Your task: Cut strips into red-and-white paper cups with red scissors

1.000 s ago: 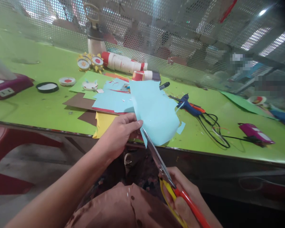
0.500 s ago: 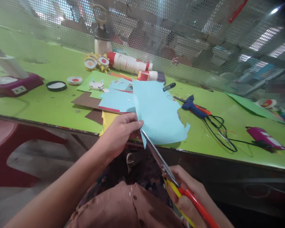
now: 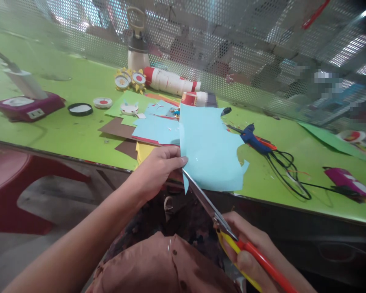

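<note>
A light blue paper sheet point(image 3: 212, 146) with an uneven right edge hangs over the table's front edge. My left hand point(image 3: 164, 167) pinches its left edge between thumb and fingers. In my right hand point(image 3: 253, 252) are the scissors point(image 3: 205, 199), with one red and one yellow handle. Their blades point up and left, the tips at the paper's lower left edge just below my left thumb. A narrow strip of the paper hangs beside the tips.
Blue, green, brown and yellow papers point(image 3: 154, 130) lie behind my left hand. A blue glue gun point(image 3: 254, 140) with a black cord lies at right. Purple power strip point(image 3: 33, 106) at left; red stool point(image 3: 6, 175) below. Bottles point(image 3: 171, 81) lie by the mesh.
The view has shifted, so the table items appear slightly further right. The blue paper has tilted a little and now covers more of the black marker. Both hands keep their hold.
</note>
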`<state>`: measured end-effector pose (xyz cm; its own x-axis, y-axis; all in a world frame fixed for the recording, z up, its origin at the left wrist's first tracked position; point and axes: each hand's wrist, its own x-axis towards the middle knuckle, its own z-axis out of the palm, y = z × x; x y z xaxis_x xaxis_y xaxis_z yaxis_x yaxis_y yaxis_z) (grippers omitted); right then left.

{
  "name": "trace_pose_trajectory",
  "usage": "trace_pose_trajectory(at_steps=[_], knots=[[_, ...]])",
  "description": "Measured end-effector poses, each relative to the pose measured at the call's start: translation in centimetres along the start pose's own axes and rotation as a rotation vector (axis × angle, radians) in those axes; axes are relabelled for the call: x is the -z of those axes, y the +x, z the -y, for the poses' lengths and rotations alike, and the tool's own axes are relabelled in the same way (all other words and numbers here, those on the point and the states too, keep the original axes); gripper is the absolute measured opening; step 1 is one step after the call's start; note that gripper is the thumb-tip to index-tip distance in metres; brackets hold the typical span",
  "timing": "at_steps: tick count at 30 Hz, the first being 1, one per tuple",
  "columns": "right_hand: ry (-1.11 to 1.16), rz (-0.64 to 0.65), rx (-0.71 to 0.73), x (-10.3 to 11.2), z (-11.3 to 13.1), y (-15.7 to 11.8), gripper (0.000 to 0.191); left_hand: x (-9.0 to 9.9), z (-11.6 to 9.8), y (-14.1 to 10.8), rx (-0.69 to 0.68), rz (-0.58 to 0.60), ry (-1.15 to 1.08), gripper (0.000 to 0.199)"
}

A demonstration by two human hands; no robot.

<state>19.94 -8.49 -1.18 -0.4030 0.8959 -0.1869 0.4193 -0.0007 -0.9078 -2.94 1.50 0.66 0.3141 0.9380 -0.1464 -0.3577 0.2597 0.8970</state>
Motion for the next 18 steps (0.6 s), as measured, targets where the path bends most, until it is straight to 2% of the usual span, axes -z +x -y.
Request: trace_pose_trajectory(at_steps=[10,18], knots=[[0.025,-0.016,0.019,-0.49,-0.56,-0.31,0.059,-0.14,0.14,-0.04,0.010,-0.002,0.007,0.010],[0.061,-0.013,-0.026,-0.78,-0.15,-0.38,0.062,-0.19,0.16,0.13,-0.019,-0.020,-0.032,0.013]])
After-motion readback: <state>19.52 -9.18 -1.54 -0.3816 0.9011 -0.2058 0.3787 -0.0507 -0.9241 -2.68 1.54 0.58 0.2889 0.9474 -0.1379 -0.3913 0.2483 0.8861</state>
